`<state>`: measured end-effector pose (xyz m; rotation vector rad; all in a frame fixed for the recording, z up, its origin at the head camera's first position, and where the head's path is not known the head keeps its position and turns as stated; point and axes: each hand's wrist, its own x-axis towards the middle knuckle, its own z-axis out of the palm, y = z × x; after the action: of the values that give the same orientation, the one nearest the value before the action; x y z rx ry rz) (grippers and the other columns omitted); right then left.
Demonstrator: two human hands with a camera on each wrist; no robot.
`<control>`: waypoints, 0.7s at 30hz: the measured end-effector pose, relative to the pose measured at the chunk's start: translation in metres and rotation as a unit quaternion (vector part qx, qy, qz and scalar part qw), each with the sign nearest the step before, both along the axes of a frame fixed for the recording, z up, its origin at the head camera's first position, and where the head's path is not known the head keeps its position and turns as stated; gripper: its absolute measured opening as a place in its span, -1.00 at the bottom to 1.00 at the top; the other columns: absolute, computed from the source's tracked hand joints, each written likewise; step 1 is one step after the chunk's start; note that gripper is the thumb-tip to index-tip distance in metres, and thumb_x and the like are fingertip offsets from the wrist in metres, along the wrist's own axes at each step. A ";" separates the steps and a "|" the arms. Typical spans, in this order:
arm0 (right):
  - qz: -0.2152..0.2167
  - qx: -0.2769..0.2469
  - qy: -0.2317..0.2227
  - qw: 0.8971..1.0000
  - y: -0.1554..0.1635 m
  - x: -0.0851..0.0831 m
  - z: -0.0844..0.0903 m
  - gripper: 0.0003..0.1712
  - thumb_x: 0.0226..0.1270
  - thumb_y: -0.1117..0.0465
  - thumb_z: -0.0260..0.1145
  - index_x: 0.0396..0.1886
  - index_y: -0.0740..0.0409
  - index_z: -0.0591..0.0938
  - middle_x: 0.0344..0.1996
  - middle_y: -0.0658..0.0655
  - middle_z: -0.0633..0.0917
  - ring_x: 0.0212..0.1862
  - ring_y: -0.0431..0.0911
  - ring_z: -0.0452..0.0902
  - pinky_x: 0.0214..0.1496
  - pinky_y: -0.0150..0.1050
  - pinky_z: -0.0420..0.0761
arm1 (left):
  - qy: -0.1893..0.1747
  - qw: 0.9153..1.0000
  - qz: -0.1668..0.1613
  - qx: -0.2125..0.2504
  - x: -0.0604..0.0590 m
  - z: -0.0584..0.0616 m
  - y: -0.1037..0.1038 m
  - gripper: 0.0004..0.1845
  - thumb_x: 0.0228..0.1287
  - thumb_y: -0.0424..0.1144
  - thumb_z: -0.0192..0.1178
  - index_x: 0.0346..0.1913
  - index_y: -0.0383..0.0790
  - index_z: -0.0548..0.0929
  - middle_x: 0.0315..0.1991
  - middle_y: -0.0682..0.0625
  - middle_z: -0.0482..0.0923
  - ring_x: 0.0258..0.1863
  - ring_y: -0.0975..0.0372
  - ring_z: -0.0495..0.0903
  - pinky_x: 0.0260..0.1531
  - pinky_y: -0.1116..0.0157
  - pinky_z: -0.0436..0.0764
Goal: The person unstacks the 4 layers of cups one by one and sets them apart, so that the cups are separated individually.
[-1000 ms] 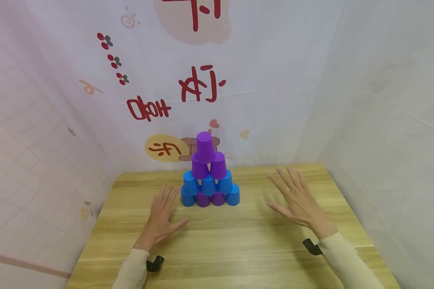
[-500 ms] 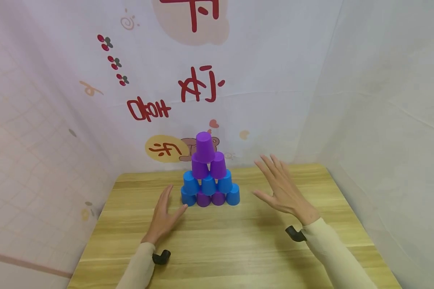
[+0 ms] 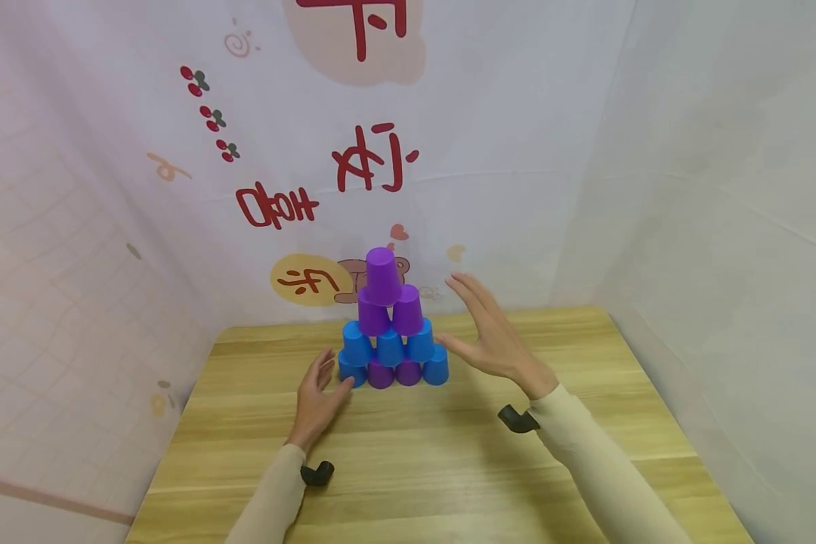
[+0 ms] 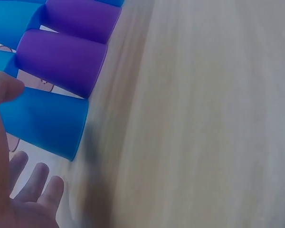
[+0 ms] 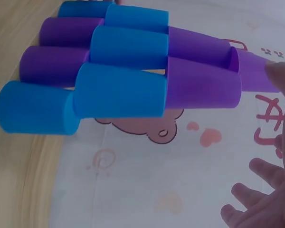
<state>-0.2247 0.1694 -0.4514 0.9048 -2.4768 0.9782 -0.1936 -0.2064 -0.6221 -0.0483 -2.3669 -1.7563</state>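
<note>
A pyramid of upturned cups (image 3: 390,325) stands at the back middle of the wooden table (image 3: 449,468). It has a blue and purple bottom row, a blue row, two purple cups and one purple cup (image 3: 383,276) on top. My left hand (image 3: 325,384) stands on edge by the bottom-left blue cup (image 3: 349,370), fingers relaxed; whether it touches is unclear. In the left wrist view its thumb (image 4: 4,89) lies beside that blue cup (image 4: 42,121). My right hand (image 3: 481,326) hovers open just right of the pyramid, holding nothing. The right wrist view shows the pyramid (image 5: 128,76) close by.
White printed cloth walls (image 3: 687,189) close in the table at the back and on both sides. Black camera mounts (image 3: 514,418) sit at both wrists. Bare tabletop lies in front of the cups and to their right.
Both hands have closed in on the pyramid. The right hand rose from the table and moved left; the left hand slid forward and turned on edge. The cups have not moved.
</note>
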 end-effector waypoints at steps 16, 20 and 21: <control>-0.010 -0.137 -0.026 0.990 -0.044 -0.018 0.027 -0.05 0.46 0.07 0.61 0.73 0.08 0.40 0.64 0.19 0.56 0.65 0.20 0.49 0.73 0.34 0.50 | 0.048 0.999 0.003 0.009 -0.011 -0.010 0.010 -0.16 0.42 -0.41 0.56 0.66 -0.45 0.40 0.55 -0.37 0.56 0.54 -0.24 0.62 0.57 -0.06 0.63; -0.011 -0.169 -0.065 0.983 -0.049 -0.020 0.035 -0.10 0.50 0.05 0.57 0.74 -0.02 0.41 0.63 0.12 0.59 0.64 0.15 0.54 0.75 0.28 0.50 | 0.036 0.999 0.008 -0.001 -0.011 -0.011 0.011 -0.14 0.40 -0.37 0.59 0.66 -0.41 0.42 0.55 -0.35 0.58 0.53 -0.21 0.63 0.57 -0.04 0.64; -0.009 -0.173 -0.076 0.982 -0.050 -0.021 0.037 -0.11 0.52 0.04 0.56 0.74 -0.04 0.41 0.64 0.10 0.58 0.65 0.13 0.53 0.77 0.26 0.50 | 0.034 0.999 0.009 -0.004 -0.011 -0.011 0.011 -0.14 0.39 -0.36 0.60 0.66 -0.40 0.42 0.55 -0.34 0.58 0.53 -0.20 0.64 0.57 -0.04 0.65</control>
<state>-0.2457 0.1190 -0.4147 0.7161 -2.3200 1.4635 -0.2049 -0.1953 -0.6335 -0.0856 -2.3209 -1.7088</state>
